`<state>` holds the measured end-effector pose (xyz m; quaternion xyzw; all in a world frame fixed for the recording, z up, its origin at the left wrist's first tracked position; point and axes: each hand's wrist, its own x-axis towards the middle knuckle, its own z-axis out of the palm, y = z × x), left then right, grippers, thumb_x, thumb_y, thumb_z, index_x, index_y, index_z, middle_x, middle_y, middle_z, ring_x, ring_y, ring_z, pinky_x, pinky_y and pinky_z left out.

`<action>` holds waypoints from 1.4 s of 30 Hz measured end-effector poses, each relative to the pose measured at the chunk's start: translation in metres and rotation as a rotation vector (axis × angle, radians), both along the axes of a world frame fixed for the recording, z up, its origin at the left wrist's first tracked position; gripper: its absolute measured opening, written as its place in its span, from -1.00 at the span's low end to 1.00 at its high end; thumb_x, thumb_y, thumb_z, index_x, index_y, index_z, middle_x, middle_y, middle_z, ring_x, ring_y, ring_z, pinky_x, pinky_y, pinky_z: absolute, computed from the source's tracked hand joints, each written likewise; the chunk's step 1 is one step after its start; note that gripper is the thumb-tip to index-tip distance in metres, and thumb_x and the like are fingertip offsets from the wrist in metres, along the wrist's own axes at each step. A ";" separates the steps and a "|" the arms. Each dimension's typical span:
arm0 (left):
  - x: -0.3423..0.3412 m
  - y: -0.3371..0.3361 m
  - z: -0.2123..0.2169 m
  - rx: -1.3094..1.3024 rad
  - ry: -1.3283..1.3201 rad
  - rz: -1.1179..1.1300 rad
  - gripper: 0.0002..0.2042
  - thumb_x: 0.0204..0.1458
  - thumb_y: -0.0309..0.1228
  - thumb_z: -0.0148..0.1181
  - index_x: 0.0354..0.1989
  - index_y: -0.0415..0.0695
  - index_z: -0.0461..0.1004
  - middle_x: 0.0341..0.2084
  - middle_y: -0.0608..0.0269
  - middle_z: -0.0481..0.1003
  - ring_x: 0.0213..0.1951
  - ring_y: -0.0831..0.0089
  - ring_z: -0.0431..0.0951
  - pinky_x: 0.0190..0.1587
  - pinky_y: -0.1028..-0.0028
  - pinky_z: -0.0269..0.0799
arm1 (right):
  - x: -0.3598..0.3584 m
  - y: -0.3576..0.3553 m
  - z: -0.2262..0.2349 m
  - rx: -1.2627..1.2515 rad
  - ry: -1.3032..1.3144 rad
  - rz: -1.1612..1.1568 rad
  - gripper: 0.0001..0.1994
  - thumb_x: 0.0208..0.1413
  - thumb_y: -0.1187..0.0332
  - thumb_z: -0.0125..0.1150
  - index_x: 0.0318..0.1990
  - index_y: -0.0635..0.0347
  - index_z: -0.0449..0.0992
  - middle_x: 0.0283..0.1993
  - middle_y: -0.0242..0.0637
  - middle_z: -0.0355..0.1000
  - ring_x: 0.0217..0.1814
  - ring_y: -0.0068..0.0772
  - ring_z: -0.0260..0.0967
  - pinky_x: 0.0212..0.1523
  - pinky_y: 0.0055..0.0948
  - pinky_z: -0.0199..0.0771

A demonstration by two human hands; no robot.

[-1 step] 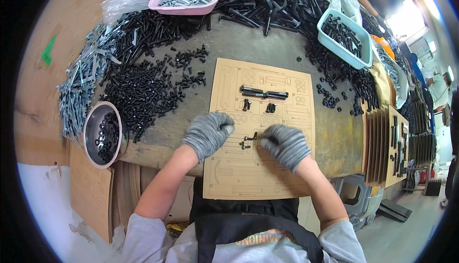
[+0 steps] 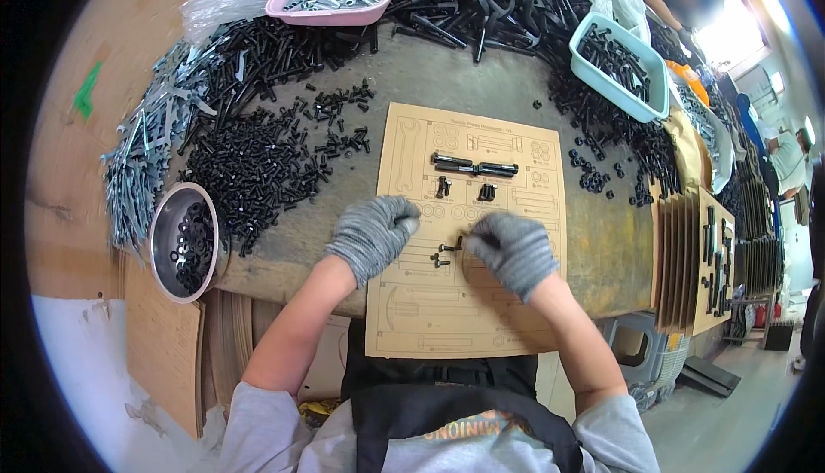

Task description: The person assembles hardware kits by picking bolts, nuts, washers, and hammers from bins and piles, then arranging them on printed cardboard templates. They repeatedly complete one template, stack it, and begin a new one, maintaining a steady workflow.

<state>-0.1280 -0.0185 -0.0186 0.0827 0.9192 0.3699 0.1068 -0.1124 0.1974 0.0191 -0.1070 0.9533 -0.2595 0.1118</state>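
A brown cardboard sheet (image 2: 412, 314) printed with part outlines lies at the table's front edge. My left hand (image 2: 374, 232), in a grey knitted glove, rests over its left side with the fingers curled closed; whatever lies inside is hidden. My right hand (image 2: 514, 254), gloved alike, is over the sheet's middle right, its fingertips pinched beside some small black bolts (image 2: 442, 260). I cannot make out what the pinch holds. Farther up the sheet lie long black bolts (image 2: 475, 166), with two small clusters of short black bolts (image 2: 487, 193) below them.
Loose black bolts (image 2: 258, 155) heap at left, beside a metal bowl (image 2: 156, 254) of dark rings. Grey flat wrenches (image 2: 142, 164) pile at far left. A pink tray (image 2: 335, 18) of silver sleeves and a blue tray (image 2: 614, 99) of bolts stand behind. Black nuts (image 2: 593, 181) lie right, near upright cardboard sheets (image 2: 679, 258).
My right hand has shifted slightly away from me, its fingertips now beside the upper small bolt. My left hand has moved barely, slightly away from me.
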 end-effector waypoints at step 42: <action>-0.052 0.030 -0.013 -0.179 0.190 -0.167 -0.63 -0.10 -0.28 0.27 -0.09 -0.12 0.50 -0.25 0.11 0.53 -0.23 0.21 0.55 -0.11 0.33 0.45 | -0.064 -0.012 -0.040 0.191 0.311 0.090 -0.89 -0.03 0.33 0.22 -0.32 0.02 0.57 -0.41 -0.24 0.45 -0.33 -0.15 0.44 -0.29 -0.23 0.44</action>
